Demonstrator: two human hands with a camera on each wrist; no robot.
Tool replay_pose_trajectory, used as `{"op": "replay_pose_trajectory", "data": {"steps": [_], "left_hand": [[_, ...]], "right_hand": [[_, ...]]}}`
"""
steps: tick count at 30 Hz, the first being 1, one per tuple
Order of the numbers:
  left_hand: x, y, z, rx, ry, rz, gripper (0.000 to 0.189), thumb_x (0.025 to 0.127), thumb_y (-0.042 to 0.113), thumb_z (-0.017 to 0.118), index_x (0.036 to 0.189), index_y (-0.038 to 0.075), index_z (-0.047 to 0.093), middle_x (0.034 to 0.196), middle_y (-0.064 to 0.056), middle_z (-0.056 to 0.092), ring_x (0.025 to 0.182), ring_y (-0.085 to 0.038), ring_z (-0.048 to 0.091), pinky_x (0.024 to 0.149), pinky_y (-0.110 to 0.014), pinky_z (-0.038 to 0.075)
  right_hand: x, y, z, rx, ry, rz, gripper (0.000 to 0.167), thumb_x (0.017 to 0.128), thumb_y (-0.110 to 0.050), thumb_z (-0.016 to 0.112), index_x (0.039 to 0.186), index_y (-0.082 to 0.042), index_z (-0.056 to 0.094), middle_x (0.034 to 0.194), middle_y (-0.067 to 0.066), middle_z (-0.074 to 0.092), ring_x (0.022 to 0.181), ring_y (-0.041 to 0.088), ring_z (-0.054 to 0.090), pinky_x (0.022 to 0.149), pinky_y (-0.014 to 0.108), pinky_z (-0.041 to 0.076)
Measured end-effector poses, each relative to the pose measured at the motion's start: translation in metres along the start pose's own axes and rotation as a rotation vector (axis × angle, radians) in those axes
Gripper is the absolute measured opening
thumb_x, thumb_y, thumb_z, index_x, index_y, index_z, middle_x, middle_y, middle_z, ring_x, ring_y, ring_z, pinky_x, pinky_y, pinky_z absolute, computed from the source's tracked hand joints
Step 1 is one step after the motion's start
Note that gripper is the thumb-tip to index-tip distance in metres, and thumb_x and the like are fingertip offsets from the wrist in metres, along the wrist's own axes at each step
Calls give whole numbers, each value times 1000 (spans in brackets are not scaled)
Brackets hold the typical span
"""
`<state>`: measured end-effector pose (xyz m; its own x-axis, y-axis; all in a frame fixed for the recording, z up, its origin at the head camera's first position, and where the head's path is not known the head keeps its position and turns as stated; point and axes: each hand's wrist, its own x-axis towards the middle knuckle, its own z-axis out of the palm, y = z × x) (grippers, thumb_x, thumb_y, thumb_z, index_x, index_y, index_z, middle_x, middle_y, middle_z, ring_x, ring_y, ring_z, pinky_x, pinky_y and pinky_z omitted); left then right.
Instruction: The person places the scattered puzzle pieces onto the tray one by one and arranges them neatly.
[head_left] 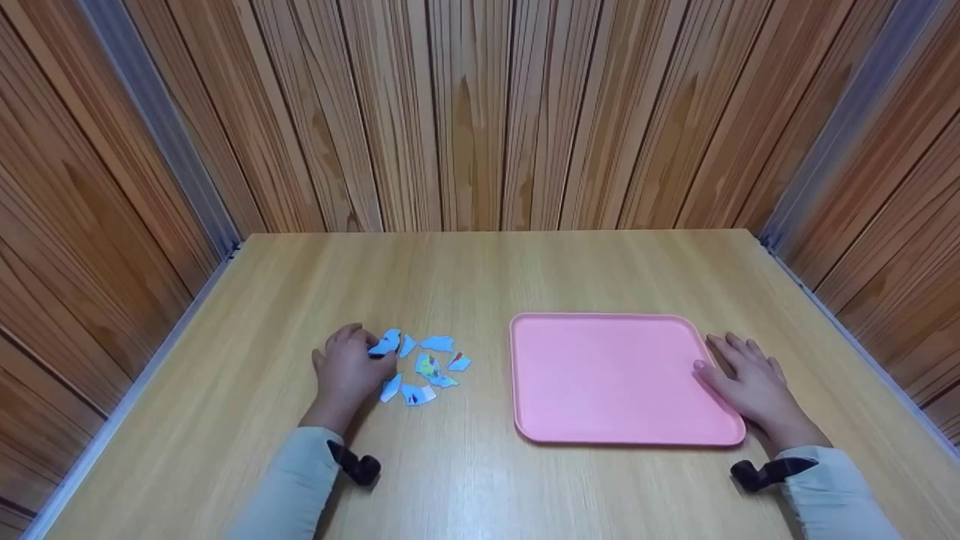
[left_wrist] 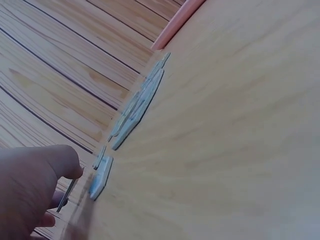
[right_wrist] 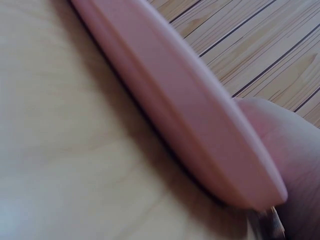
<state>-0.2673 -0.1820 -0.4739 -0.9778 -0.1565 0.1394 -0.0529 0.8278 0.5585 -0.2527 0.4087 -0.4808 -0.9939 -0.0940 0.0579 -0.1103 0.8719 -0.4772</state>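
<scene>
My left hand [head_left: 349, 369] pinches a thin blue puzzle-like piece [head_left: 385, 343] between thumb and fingers; in the left wrist view this flat piece [left_wrist: 67, 194] is seen edge-on. Just right of that hand, several more irregular blue pieces [head_left: 436, 343] lie loosely grouped on the table, some with coloured print, such as one with yellow-green [head_left: 427, 365] and one with a red mark [head_left: 459, 362]. My right hand [head_left: 754, 386] rests at the right side of a pink tray [head_left: 607, 379], thumb over its rim and the other fingers stretched out beside it.
The pink tray's side wall [right_wrist: 180, 105] fills much of the right wrist view. Under everything is a light wooden table [head_left: 465, 480], bounded by wood-plank walls [head_left: 472, 112] at the back and both sides. Black wrist straps [head_left: 354, 463] sit over pale sleeves [head_left: 285, 487].
</scene>
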Motion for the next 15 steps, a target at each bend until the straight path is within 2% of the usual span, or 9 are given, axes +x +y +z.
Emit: {"op": "replay_pose_trajectory", "data": {"steps": [8, 15], "left_hand": [[1, 7, -2, -14, -46, 12, 37, 87, 35, 75, 107, 5, 69, 152, -21, 43, 145, -42, 29, 110, -78, 1], [5, 20, 6, 4, -24, 46, 36, 85, 34, 76, 105, 6, 69, 152, -20, 43, 145, -42, 30, 110, -78, 4]], "right_hand": [[-1, -1, 2, 12, -16, -2, 83, 101, -57, 48, 157, -1, 27, 160, 36, 13, 146, 59, 0, 110, 76, -6], [-1, 0, -2, 13, -9, -10, 82, 101, -56, 48, 157, -1, 27, 160, 37, 13, 145, 60, 1, 109, 76, -6]]}}
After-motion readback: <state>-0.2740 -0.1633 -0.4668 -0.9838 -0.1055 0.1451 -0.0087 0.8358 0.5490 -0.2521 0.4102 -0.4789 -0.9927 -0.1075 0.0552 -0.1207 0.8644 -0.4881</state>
